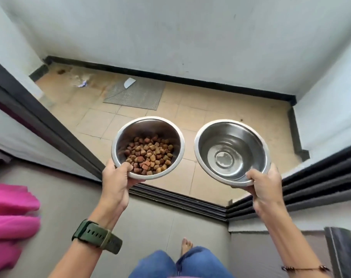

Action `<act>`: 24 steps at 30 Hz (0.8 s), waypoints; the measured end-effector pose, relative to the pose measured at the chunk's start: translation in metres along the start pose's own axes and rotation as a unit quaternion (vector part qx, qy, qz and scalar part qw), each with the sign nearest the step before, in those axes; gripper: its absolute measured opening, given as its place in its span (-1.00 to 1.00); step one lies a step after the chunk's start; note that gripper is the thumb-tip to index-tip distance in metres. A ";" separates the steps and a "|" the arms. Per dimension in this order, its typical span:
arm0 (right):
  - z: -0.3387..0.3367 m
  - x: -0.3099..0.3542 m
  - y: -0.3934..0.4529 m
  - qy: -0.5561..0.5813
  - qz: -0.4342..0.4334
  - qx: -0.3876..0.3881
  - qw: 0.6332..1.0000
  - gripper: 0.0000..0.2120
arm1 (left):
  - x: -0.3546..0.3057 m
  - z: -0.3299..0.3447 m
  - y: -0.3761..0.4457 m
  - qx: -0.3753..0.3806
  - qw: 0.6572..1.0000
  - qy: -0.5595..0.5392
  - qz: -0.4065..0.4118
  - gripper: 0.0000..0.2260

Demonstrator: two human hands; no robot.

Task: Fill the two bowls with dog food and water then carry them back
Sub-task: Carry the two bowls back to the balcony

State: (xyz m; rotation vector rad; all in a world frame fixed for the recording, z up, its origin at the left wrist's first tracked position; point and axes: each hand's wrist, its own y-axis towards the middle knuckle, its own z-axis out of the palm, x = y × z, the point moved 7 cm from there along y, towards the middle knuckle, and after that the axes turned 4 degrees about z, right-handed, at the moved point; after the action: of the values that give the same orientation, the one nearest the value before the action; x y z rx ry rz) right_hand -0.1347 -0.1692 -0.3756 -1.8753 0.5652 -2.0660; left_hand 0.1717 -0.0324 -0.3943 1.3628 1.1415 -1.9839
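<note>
I hold two steel bowls out in front of me above a tiled balcony floor. The left bowl point(122, 137) carries brown dog food point(149, 155); my left hand point(115, 181) grips its near rim, thumb over the edge. The right bowl point(232, 137) has clear water in its bottom; my right hand point(265, 187) grips its near rim, thumb on top. Both bowls sit roughly level and a short gap apart.
A black sliding-door track point(180, 199) crosses the floor just below the bowls. On the beige tiles beyond lie a grey mat point(138, 95) with a white scrap point(129, 82) and some litter at the far left. White walls enclose the balcony. Pink cloth point(8, 221) hangs at left.
</note>
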 end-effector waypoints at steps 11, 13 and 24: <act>0.081 0.051 0.113 -0.034 0.000 0.009 0.999 -0.60 | -0.023 0.057 0.116 -0.020 1.000 0.004 -0.010 -0.67; 0.094 0.059 0.133 -0.035 -0.001 0.012 0.999 -0.59 | -0.029 0.070 0.144 -0.006 1.000 0.010 -0.012 -0.67; 0.160 0.095 0.289 -0.050 0.013 -0.008 0.999 -0.65 | -0.037 0.173 0.292 -0.029 0.999 0.026 -0.026 -0.66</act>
State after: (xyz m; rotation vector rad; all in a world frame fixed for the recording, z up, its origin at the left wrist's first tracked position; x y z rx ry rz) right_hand 0.0009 -0.4823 -0.4168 -1.9580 0.5799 -1.9447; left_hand 0.3163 -0.3381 -0.4402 1.3753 1.2601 -1.9452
